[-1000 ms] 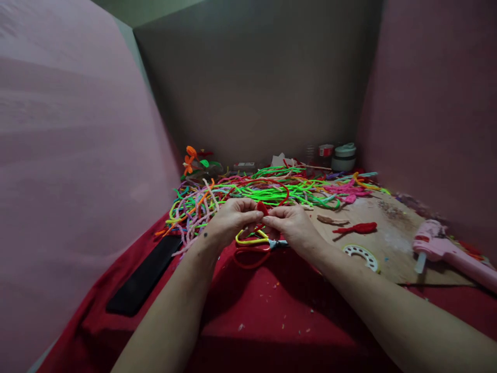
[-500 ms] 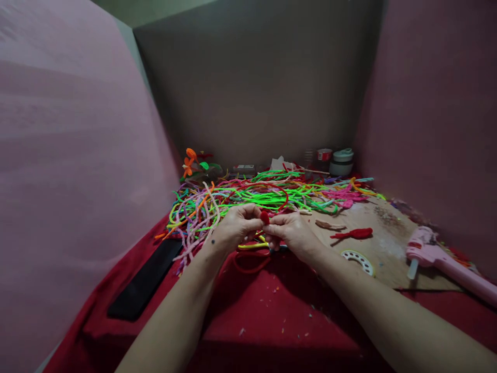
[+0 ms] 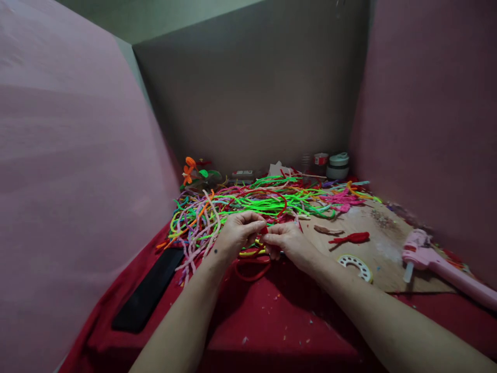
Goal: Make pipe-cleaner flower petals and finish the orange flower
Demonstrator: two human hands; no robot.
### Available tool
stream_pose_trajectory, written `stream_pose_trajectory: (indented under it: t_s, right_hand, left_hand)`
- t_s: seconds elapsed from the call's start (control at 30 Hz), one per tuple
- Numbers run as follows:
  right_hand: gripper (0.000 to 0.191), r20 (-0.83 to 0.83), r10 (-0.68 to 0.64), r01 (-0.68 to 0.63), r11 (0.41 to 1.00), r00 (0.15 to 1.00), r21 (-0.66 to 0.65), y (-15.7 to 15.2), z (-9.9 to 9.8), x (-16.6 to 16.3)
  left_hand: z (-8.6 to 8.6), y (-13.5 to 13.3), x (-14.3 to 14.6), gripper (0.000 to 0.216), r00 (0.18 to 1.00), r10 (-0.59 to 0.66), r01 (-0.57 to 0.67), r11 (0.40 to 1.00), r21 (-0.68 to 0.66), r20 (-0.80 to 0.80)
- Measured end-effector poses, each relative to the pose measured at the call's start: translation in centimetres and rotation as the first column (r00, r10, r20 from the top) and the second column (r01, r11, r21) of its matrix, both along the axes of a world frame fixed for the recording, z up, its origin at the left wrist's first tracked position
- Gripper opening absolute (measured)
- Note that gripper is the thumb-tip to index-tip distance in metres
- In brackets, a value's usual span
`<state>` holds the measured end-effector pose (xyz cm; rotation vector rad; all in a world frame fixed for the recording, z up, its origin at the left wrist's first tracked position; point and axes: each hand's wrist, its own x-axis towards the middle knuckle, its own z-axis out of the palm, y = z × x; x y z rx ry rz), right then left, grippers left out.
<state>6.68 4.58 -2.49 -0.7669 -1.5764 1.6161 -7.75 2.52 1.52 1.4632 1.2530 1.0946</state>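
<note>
Two bare forearms reach in from the lower edge over a red cloth (image 3: 272,321) that covers the desk and is speckled with small scraps. A flat black object (image 3: 149,290) lies on the cloth to the left. Above the cloth the left hand (image 3: 237,234) and right hand (image 3: 290,242) meet, thumbs and fingers of both closed in a pinch on a small red pipe cleaner (image 3: 264,229) held between them, just clear of the surface. A red loop (image 3: 252,270) shows directly beneath the hands; whether it joins the pinched piece cannot be told. To the right, a brown board (image 3: 384,248) carries a white half-ring (image 3: 355,265), a shaped red piece (image 3: 349,238) and, near its right edge, a pink glue gun (image 3: 430,259). Beyond the hands spreads a tangled pile of pipe cleaners (image 3: 256,199), mostly bright green with pink, orange and purple strands. At the far left corner stands an orange flower (image 3: 189,168); at the far right, small lidded containers (image 3: 337,165). Plain panels enclose the desk on three sides.
</note>
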Motion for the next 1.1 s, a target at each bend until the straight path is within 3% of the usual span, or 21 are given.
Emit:
stream_pose_trajectory:
  t_s: [0.1,0.23,0.4,0.5,0.63,0.7,0.8,0.9,1.0,1.1]
  right_hand:
    - [0.019,-0.005,0.017,-0.017,1.0,1.0,-0.003,0.0,0.0,0.0]
    - [0.018,0.033,0.054,-0.055,0.998,0.998,0.016,0.2,0.3,0.2]
    - [0.019,0.177,0.067,-0.074,0.997,0.982,0.033,0.1,0.9,0.3]
    - [0.019,0.185,0.065,-0.069,0.997,0.98,0.015,-0.1,1.2,0.4]
    - [0.02,0.132,0.072,-0.069,0.997,0.989,-0.022,-0.2,1.2,0.3]
    - [0.02,0.104,0.05,-0.047,0.999,0.993,-0.027,-0.1,1.1,0.3]
    - [0.02,0.065,0.04,-0.039,0.999,0.997,-0.019,0.0,0.8,0.3]
    - [0.019,0.049,0.056,-0.054,0.998,0.997,-0.028,-0.1,0.7,0.3]
    - [0.018,0.062,0.063,-0.061,0.998,0.996,-0.03,-0.2,0.9,0.2]
    - [0.02,0.038,0.028,-0.026,0.999,0.999,-0.04,0.0,1.1,0.4]
  left_hand:
    - [0.1,0.0,0.1,0.021,0.995,0.041,-0.037,0.998,0.043,-0.087]
    - [0.8,0.0,-0.7,0.017,0.972,-0.003,0.014,0.999,0.046,-0.233]
    - [1.9,0.0,-1.3,0.01,0.829,-0.047,0.177,0.967,0.183,-0.558]
    - [2.0,0.0,-0.9,0.012,0.771,0.008,0.173,0.96,0.221,-0.637]
    - [1.8,0.1,-0.3,0.007,0.794,0.099,0.083,0.959,0.269,-0.6]
    - [1.8,0.0,-0.1,0.007,0.848,0.117,0.017,0.969,0.246,-0.517]
    - [1.6,-0.1,-0.4,0.013,0.954,0.009,-0.001,1.0,0.026,-0.298]
    - [1.0,-0.1,-0.9,0.02,0.989,-0.086,0.071,0.99,-0.123,-0.121]
    - [0.4,0.0,-0.8,0.022,0.997,-0.049,0.04,0.992,-0.123,-0.067]
    - [0.4,0.0,-0.3,0.023,0.993,0.04,-0.048,0.996,-0.071,-0.112]
